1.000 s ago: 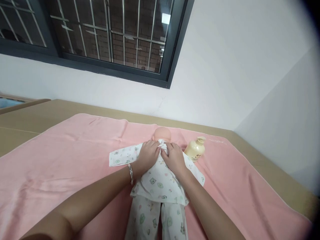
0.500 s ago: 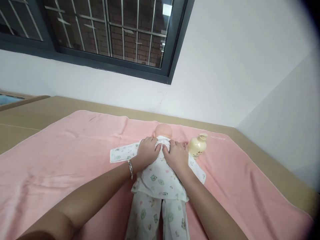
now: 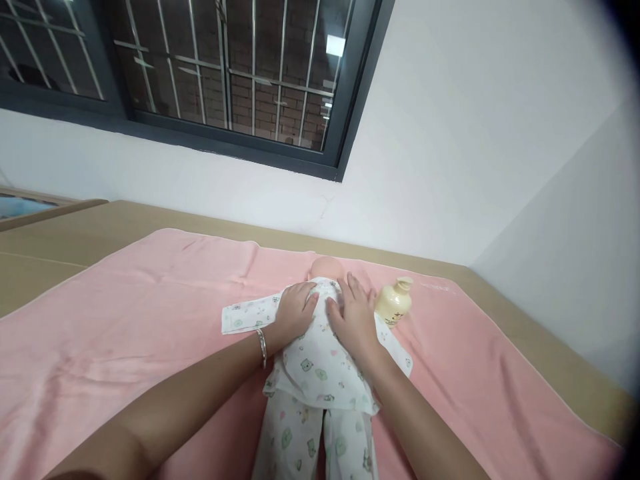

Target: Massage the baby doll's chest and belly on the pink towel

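Observation:
A baby doll (image 3: 327, 268) lies on a pink blanket (image 3: 165, 293), its head at the far end. It wears a white printed top (image 3: 320, 373) and matching pants (image 3: 290, 437). My left hand (image 3: 296, 308) rests flat on the top at the doll's left-side shoulder in view, with a silver bangle (image 3: 262, 348) on the wrist. Across from it, my right hand (image 3: 356, 320) lies over the opposite shoulder, fingers spread. Neither hand grips anything. One sleeve (image 3: 250, 315) stretches out to the left; the other slants down to the right beneath my forearm.
A pale yellow pump bottle (image 3: 395, 303) stands on the blanket just right of my right hand. The blanket covers a wooden surface (image 3: 150, 215) that meets a white wall (image 3: 425, 133). Above is a dark-framed barred window (image 3: 240, 143).
My right hand's fingers have lifted and spread, reaching a little farther up toward the doll's head. My left hand stays nearly in place. The whole view has shifted slightly.

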Available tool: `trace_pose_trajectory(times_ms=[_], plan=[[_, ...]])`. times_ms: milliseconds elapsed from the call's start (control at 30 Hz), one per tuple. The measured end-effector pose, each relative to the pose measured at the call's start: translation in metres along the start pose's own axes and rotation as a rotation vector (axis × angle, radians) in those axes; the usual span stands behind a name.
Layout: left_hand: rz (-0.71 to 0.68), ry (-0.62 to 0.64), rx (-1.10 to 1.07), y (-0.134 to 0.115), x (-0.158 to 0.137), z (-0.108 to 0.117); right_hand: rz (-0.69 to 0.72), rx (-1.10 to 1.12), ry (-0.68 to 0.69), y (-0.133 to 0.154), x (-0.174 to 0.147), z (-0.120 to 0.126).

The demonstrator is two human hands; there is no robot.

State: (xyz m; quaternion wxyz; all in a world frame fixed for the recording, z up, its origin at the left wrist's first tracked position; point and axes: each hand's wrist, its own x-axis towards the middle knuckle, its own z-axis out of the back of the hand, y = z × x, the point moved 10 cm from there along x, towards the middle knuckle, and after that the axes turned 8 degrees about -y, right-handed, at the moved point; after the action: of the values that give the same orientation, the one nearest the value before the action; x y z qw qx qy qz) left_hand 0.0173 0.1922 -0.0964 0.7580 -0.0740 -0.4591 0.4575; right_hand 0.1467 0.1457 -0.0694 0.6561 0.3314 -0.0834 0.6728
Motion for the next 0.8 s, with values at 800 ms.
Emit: trace_pose_trajectory(times_ms=[800], plan=[[-0.037, -0.049, -0.069, 0.002, -0.001, 0.003, 0.123, 0.210, -0.061, 0.016, -0.005, 0.008]])
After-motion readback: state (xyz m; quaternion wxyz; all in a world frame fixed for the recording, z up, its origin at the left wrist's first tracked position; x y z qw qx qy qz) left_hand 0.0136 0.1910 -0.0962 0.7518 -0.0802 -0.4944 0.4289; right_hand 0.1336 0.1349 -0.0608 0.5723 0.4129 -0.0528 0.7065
